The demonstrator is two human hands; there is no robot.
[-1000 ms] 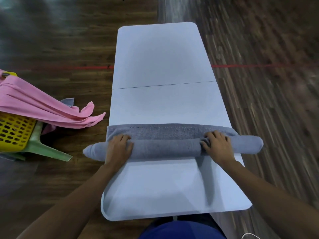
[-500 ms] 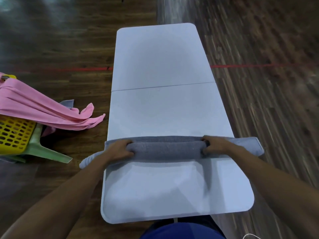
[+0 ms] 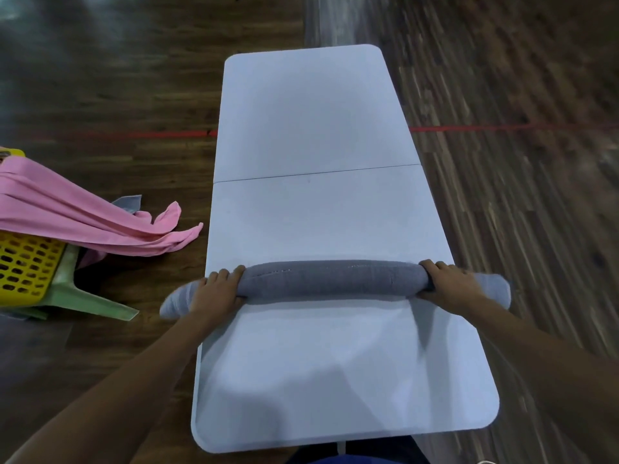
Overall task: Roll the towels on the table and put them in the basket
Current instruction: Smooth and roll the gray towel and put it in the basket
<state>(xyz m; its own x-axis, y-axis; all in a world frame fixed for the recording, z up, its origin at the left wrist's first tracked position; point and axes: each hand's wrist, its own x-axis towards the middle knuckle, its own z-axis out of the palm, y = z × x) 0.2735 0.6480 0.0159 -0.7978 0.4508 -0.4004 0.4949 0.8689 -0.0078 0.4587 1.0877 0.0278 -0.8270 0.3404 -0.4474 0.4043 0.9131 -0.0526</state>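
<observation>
1. The grey towel (image 3: 331, 279) lies rolled up across the white counter (image 3: 311, 128), both ends overhanging its side edges
2. The left hand (image 3: 216, 291) grips the roll near its left end, fingers curled over the top
3. The right hand (image 3: 449, 283) grips it near the right end the same way
4. The yellow basket (image 3: 23, 262) sits left of the counter, well apart, with a pink cloth (image 3: 83, 222) draped over it

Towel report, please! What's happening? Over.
Left grip, right grip holding towel near its ends. Towel rolled up, lying across table. Basket at left, pink cloth draped over it.
</observation>
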